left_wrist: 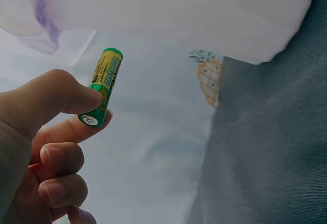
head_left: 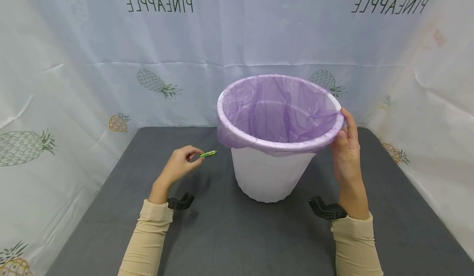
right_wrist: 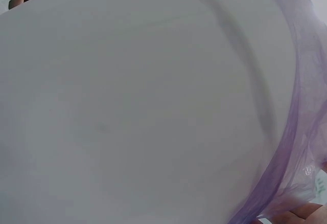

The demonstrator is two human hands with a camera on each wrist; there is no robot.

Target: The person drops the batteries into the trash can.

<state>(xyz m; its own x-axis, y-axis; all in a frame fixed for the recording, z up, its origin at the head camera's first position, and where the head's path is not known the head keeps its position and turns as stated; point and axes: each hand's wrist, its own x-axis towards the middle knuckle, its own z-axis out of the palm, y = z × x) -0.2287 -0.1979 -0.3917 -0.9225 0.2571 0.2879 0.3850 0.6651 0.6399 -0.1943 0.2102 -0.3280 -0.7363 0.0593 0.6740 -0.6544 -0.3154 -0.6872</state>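
A small green-and-yellow battery [left_wrist: 106, 81] is pinched between the thumb and index finger of my left hand [head_left: 181, 163], to the left of the bin. The other fingers of that hand are curled in the left wrist view. At the bin's right side, my right hand [head_left: 347, 152] holds the rim, its thumb and index finger on the lined edge. The white trash bin [head_left: 268, 175] has a thin purple bag [head_left: 274, 115] inside, folded over the rim and hanging down outside. Up close, the bin's wall [right_wrist: 153, 101] fills most of the right wrist view.
The bin stands on a dark grey table [head_left: 237, 239]. Behind and at both sides hangs a pale curtain [head_left: 207, 41] printed with pineapples and mirrored lettering. A black wrist mount sits under each forearm, the left mount [head_left: 180, 202] and the right mount [head_left: 326, 209].
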